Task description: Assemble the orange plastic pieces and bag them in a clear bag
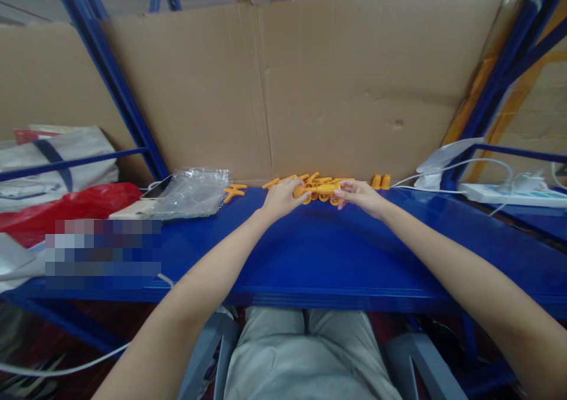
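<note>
At the back of the blue table, my left hand (283,196) curls its fingers round an orange plastic piece, mostly hidden by the fingers. My right hand (357,194) pinches the right end of an orange cylindrical plastic part (328,188), which lies level between the hands. Whether the two pieces are joined I cannot tell. Small round orange parts (325,198) show just below the cylinder. Behind the hands lie several orange stick-like pieces (312,177). To the right of my right hand stand two orange cup-shaped pieces (381,181).
Cardboard (336,93) walls off the back of the blue table (310,252). On the left are forked orange pieces (233,192), a clear plastic bag (195,190) and a red bag (88,202). A white power strip (509,194) with cables lies at the right.
</note>
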### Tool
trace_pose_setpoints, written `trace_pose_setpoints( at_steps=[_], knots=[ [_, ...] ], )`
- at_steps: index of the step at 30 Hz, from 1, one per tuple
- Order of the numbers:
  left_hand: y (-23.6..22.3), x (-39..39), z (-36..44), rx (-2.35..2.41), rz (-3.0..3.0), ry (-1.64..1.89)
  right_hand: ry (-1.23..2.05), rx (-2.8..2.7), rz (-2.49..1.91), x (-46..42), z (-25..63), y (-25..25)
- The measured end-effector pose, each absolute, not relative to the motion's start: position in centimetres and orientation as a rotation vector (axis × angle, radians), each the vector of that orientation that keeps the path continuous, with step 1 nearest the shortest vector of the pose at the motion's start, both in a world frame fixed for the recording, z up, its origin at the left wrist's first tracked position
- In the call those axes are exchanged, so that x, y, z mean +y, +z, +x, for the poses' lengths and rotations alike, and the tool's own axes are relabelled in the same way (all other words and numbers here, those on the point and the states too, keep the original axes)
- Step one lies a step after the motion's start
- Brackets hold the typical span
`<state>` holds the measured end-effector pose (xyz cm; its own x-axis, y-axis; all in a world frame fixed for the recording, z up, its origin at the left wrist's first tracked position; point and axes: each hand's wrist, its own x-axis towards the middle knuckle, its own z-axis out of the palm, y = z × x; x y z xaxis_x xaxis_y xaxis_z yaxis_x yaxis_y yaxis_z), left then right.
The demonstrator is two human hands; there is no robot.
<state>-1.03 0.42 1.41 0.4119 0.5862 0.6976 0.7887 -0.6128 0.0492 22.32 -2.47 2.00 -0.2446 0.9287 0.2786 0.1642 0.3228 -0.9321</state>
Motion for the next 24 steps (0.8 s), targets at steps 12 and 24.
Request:
trace_pose_setpoints(
  at_steps=[12, 24],
  knots=[
    [1.53, 0.27, -1.04, -1.196, -2.377, -0.993, 0.992, -1.655, -1.052, -2.82, 22.15, 2.31],
    [1.44, 0.35, -1.08, -1.216, -2.395, -0.974, 1.061, -1.569, -1.038, -2.55, 21.82, 2.06]
  ],
)
